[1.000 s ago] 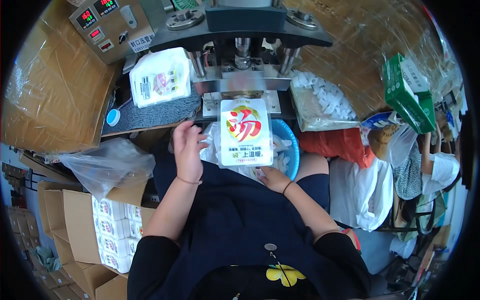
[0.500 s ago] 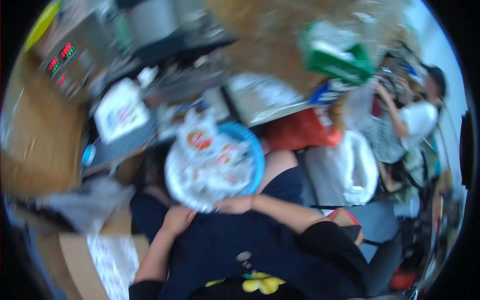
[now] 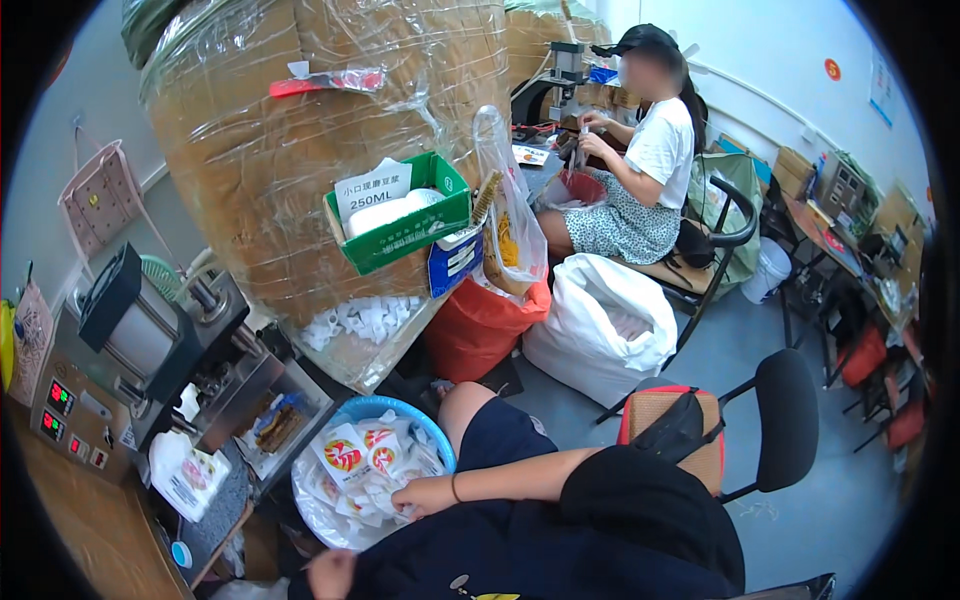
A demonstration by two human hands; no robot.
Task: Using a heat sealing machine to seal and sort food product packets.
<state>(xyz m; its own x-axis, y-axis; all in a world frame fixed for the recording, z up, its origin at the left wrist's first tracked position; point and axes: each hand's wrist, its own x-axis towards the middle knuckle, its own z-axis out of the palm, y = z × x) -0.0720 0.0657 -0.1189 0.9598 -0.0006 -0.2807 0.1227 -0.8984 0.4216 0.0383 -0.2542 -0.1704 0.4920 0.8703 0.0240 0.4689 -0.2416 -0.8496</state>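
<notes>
A blue plastic basin (image 3: 446, 444) sits by my lap, holding a heap of white plastic bags (image 3: 382, 458) with red and yellow prints. Crumpled clear plastic hangs over its near left side. My right hand (image 3: 424, 494) reaches into the basin's near right side, fingers curled down among the bags; exactly what they grip is hidden. Lower and nearer my body, my left hand (image 3: 331, 573) is below the basin, blurred, its fingers not readable. A stack of white printed bags (image 3: 188, 472) rests on the grey ledge of the press to the left.
A press machine (image 3: 150, 325) with a lit control box (image 3: 66, 420) stands left. Ahead are a large plastic-wrapped carton (image 3: 330, 150), a green box (image 3: 410, 225), small white pieces (image 3: 365, 320), and red (image 3: 480, 325) and white sacks (image 3: 600, 330). A seated person (image 3: 650, 150) works beyond; a chair (image 3: 783, 425) stands right.
The view has swung right, bringing the seated person and room into fuller sight. My right hand has moved from the basin's near rim onto the bags; my left hand has moved away from the rim.
</notes>
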